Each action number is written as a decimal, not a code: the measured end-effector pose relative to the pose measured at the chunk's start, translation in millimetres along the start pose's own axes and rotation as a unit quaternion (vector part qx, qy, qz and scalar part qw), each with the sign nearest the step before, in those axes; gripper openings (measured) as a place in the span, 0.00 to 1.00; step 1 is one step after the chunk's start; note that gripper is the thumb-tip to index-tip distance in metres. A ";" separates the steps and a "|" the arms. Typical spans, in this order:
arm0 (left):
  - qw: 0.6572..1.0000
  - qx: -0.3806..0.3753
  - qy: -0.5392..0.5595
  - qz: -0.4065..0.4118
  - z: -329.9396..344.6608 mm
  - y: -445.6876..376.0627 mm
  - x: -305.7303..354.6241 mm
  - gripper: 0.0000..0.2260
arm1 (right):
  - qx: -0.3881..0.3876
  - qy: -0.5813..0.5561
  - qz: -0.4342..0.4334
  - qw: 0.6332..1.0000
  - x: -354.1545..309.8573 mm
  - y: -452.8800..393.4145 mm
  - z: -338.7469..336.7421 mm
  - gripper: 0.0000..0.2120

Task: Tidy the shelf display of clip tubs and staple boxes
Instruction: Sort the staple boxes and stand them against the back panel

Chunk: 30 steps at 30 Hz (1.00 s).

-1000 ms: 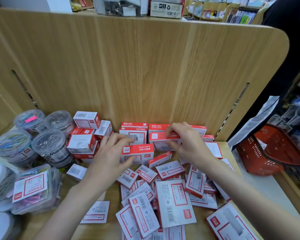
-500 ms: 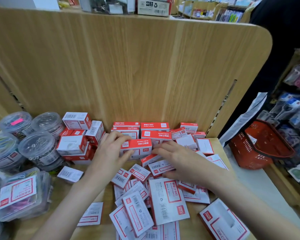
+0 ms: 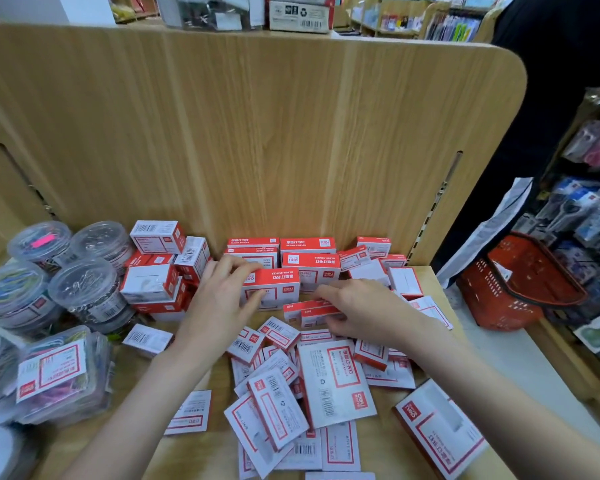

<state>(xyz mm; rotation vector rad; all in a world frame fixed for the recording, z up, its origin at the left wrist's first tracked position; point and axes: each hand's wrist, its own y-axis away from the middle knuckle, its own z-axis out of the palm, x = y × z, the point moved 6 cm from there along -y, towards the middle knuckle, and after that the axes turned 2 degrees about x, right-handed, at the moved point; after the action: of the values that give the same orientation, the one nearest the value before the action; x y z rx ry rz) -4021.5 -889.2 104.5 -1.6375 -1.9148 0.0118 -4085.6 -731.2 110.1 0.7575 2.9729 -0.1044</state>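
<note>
Since 0.5 s ago the right hand (image 3: 368, 311) has drawn back from the loose pile and now pinches 2 slim red staple boxes (image 3: 309, 311) side by side, thumb under, fingers curled over their right ends; 1 s ago it was up at the back row. Left hand (image 3: 222, 299) stays on the upright red-and-white box (image 3: 274, 289), fingers curled over its top left corner, thumb against its front face. That box stands in front of the back row of boxes (image 3: 281, 251) lined against the wooden back panel (image 3: 257, 133). Slim boxes sit just below and right of it, touching or nearly so; exact contact unclear. Flat loose boxes (image 3: 329, 379) lie scattered, overlapping, on the shelf (image 3: 201, 455) nearer the camera. To the left, a small stack of boxes (image 3: 153, 271) sits tilted, beside 4 round clear clip tubs (image 3: 87, 289) with mixed clips inside. A rectangular clear tub (image 3: 59, 372) with a red label lies front left. Red shopping basket (image 3: 520, 282) sits off the shelf's right edge, a white bag (image 3: 492, 226) beside it. A person in dark clothing (image 3: 551, 81) stands at upper right.
</note>
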 end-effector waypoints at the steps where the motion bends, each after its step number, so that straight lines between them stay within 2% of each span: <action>1: 1.000 0.005 0.001 0.006 -1.1 1.4 0.2 0.17 | 0.002 -0.021 0.005 1.000 1.4 2.3 -0.3 0.17; 4: 0.998 0.043 0.034 0.029 -11.1 5.8 7.4 0.14 | 0.054 -0.112 0.036 0.992 8.2 13.4 -12.3 0.16; 7: 0.994 0.064 0.061 0.065 -16.1 9.9 22.4 0.16 | 0.098 -0.196 0.071 0.973 17.0 24.8 -22.3 0.13; 11: 0.992 0.063 0.059 0.091 -7.4 8.6 33.4 0.16 | 0.059 -0.135 0.081 0.986 14.7 28.9 -7.4 0.15; 14: 0.992 0.058 0.055 0.093 -2.9 3.5 35.6 0.16 | 0.052 -0.131 0.073 0.987 12.8 29.0 -5.5 0.15; 17: 0.993 0.049 0.053 0.089 0.3 -2.2 36.3 0.17 | 0.136 -0.179 0.118 0.967 34.7 35.3 -25.6 0.11; 20: 0.994 0.046 0.053 0.086 3.9 -8.4 41.5 0.17 | 0.213 -0.142 0.205 0.945 77.1 44.0 -37.5 0.08; 22: 0.992 0.047 0.061 0.097 6.3 -12.6 48.8 0.17 | 0.187 -0.141 0.250 0.939 97.7 44.6 -28.9 0.11; 25: 0.991 0.044 0.061 0.111 10.8 -19.2 57.4 0.16 | 0.136 -0.176 0.244 0.944 104.7 41.2 -9.2 0.16; 30: 0.993 0.024 0.048 0.108 21.3 -21.5 55.0 0.16 | 0.169 -0.203 0.217 0.940 105.2 40.5 -8.7 0.16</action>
<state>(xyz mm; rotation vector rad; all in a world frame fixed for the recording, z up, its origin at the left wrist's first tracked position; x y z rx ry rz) -4052.8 -836.9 119.5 -1.7719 -1.6460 0.0656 -4158.8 -645.1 107.7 1.2359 2.3617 -0.6659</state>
